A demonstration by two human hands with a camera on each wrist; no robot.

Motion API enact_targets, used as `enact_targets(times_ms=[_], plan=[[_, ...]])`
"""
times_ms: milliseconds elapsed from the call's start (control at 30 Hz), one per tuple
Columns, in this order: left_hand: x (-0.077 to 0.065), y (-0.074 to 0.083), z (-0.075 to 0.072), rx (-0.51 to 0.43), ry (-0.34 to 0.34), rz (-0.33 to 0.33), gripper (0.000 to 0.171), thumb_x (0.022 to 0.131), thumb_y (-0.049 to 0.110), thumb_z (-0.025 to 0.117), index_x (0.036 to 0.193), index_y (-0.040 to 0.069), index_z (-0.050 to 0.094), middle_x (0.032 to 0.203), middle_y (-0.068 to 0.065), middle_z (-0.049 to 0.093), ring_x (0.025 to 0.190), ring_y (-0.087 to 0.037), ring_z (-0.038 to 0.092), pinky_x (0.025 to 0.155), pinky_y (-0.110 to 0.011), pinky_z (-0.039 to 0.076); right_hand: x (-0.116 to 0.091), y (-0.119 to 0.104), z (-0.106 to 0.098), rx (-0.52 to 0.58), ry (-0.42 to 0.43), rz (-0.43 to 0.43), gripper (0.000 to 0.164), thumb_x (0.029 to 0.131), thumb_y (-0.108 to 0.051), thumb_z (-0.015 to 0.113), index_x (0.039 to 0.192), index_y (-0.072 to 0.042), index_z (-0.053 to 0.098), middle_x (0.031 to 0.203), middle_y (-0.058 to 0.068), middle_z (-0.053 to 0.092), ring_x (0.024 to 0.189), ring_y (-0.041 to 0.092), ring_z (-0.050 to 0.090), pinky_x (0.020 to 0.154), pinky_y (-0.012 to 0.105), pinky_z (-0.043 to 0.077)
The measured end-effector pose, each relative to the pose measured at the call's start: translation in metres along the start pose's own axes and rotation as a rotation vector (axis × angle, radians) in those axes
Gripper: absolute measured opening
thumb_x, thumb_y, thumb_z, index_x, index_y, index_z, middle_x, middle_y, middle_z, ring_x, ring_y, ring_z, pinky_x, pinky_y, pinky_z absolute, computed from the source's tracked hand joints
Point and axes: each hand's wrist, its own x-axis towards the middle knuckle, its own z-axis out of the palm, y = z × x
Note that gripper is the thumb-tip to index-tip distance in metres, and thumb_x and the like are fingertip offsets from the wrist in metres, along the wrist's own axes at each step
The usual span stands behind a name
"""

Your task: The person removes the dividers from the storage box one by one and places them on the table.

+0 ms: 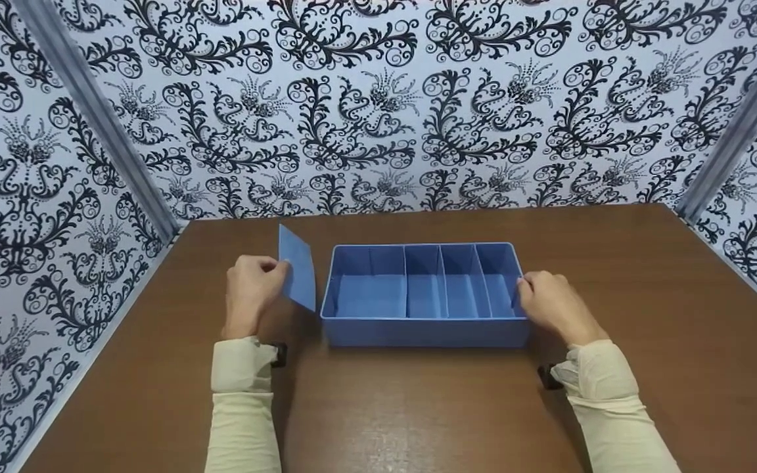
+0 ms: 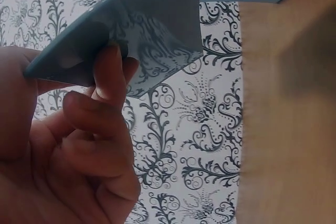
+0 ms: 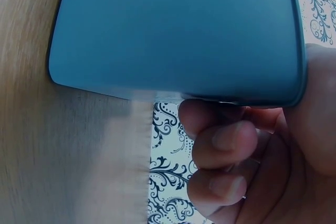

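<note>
A blue rectangular tray sits on the table, split by three upright dividers into one wide compartment at the left and narrower ones at the right. My left hand pinches a loose flat blue divider panel by its edge, holding it upright just left of the tray and apart from it. In the left wrist view, thumb and fingers sit on either side of this panel. At the tray's right end, my right hand grips the end wall, its fingers curled beside the tray in the right wrist view.
The brown wooden table extends around the tray on all sides. Behind it and at both sides stand walls with black-and-white scroll patterned covering. Dark cameras are strapped at both wrists, over cream sleeves.
</note>
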Motion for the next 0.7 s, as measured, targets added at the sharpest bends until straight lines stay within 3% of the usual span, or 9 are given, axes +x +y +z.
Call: enact_targets(times_ms=[167, 467, 700], plan=[[0.001, -0.007, 0.003, -0.013, -0.026, -0.002, 0.034, 0.093, 0.026, 0.060, 0.065, 0.008, 0.067, 0.055, 0.001, 0.051, 0.058, -0.018, 0.048, 0.056, -0.032, 0.035, 0.000, 0.001, 0.001, 0.001, 0.006, -0.010, 0.030, 0.099, -0.014, 0.045, 0.076, -0.004, 0.060, 0.073, 0.013, 0.058, 0.074, 0.033, 0.057, 0.069, 0.053, 0.045], [0.004, -0.020, 0.010, -0.022, -0.074, -0.050, 0.034, 0.093, 0.026, 0.060, 0.067, 0.007, 0.069, 0.057, 0.001, 0.054, 0.060, -0.018, 0.050, 0.057, -0.031, 0.038, 0.000, 0.000, 0.002, 0.009, -0.019, 0.002, 0.029, 0.100, -0.014, 0.045, 0.079, -0.003, 0.061, 0.075, 0.013, 0.059, 0.075, 0.032, 0.057, 0.071, 0.052, 0.046], [0.006, -0.024, 0.016, 0.000, -0.091, -0.037, 0.040, 0.093, 0.026, 0.061, 0.057, 0.012, 0.058, 0.052, 0.004, 0.045, 0.053, -0.015, 0.042, 0.053, -0.031, 0.034, 0.000, 0.001, 0.001, 0.004, -0.010, -0.017, 0.030, 0.100, -0.013, 0.044, 0.075, -0.004, 0.059, 0.072, 0.010, 0.057, 0.071, 0.030, 0.055, 0.068, 0.050, 0.045]])
